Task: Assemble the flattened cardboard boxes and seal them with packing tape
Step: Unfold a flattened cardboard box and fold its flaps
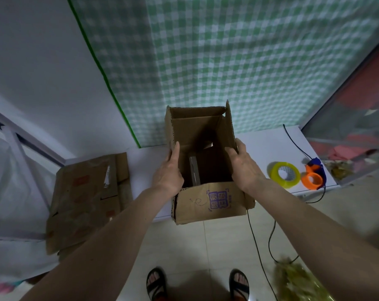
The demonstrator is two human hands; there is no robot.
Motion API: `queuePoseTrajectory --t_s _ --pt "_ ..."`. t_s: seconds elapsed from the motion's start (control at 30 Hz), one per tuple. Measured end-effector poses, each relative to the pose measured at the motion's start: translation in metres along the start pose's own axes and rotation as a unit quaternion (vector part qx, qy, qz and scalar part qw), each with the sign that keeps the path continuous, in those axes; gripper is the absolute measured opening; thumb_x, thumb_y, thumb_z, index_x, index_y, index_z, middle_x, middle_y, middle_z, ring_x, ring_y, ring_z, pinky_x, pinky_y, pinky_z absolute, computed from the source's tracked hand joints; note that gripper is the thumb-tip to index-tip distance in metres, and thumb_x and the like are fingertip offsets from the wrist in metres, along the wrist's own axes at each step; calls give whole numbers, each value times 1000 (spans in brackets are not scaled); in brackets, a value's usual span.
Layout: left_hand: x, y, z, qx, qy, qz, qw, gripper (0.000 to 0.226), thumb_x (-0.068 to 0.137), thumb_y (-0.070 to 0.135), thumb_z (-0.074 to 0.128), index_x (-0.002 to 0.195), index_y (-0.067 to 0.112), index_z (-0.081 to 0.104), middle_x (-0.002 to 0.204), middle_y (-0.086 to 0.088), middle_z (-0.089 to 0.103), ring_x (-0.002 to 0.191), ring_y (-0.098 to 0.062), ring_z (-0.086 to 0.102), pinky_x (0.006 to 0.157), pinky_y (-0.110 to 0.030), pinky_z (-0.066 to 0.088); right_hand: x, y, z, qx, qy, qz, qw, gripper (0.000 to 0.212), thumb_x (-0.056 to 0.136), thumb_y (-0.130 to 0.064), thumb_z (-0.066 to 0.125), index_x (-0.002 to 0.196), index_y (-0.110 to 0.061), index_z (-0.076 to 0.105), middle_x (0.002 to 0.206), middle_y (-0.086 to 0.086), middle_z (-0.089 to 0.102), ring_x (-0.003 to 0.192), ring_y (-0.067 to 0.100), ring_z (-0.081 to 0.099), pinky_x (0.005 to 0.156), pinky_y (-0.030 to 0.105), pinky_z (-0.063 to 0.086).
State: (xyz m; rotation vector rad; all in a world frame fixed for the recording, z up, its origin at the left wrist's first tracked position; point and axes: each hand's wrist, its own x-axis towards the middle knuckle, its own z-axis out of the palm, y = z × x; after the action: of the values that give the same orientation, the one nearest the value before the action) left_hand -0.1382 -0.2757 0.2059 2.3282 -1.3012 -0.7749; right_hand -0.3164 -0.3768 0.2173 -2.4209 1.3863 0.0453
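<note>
Head cam: I've got the opened cardboard box (208, 170) standing at the near edge of the white table (271, 146), left hand (169, 172) and right hand (243, 164) w/ fingers mostly straight, pressing its side walls to square it, top flaps not yet folded. Next, I reckon, flaps fold in, then tape; the yellow tape roll (285, 174) and orange dispenser (313, 178) sit just right of the box, flat boxes (86, 200) wait on the left, and a black cable (258, 235) hangs near the box's right corner, poss. snag.

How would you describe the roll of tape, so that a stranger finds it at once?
Start at the white table and the open cardboard box that both hands hold. The tape roll lies flat to the right of the box. It is translucent yellow, while the dispenser beside it is orange and blue.
</note>
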Motion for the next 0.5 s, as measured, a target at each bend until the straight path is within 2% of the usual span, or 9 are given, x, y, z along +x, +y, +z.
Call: queuePoseTrajectory --t_s 0.1,0.17,0.27,0.37,0.5 --pt "5 -3 0 -2 0 -5 1000 97 90 -7 49 151 37 -11 162 5 9 116 -23 55 78 -24 49 4 2 2 16 -10 11 1000 71 82 17 47 144 -13 30 158 8 -2 110 36 57 83 34 46" --pt "8 -6 1 -3 4 -13 1000 100 88 -9 50 151 37 -11 162 4 11 118 -24 55 76 -23 48 9 1 6 20 -14 17 1000 73 82 17 47 145 -14 28 159 4 -4 107 34 59 76 33 44" --pt "13 -10 6 3 7 -20 1000 101 88 -10 52 151 35 -11 160 2 18 112 -24 57 76 -24 48 19 1 14 18 -22 24 999 76 82 15 49 148 -13 23 159 3 -6 105 35 60 78 33 46" --pt "20 -17 12 0 4 -31 999 102 87 -11 52 151 35 -12 159 0 23 116 -26 56 84 -26 47 29 5 23 3 -37 33 999 79 83 13 49 150 -13 15 159 2 -9 107 35 60 80 36 49" --pt "34 -27 17 -6 7 -38 999 102 87 -8 55 151 34 -12 156 -1 30 118 -27 54 88 -27 44 41 8 31 -18 -35 43 998 82 84 9 49 152 -15 10 160 -4 -10 105 33 61 73 36 46"
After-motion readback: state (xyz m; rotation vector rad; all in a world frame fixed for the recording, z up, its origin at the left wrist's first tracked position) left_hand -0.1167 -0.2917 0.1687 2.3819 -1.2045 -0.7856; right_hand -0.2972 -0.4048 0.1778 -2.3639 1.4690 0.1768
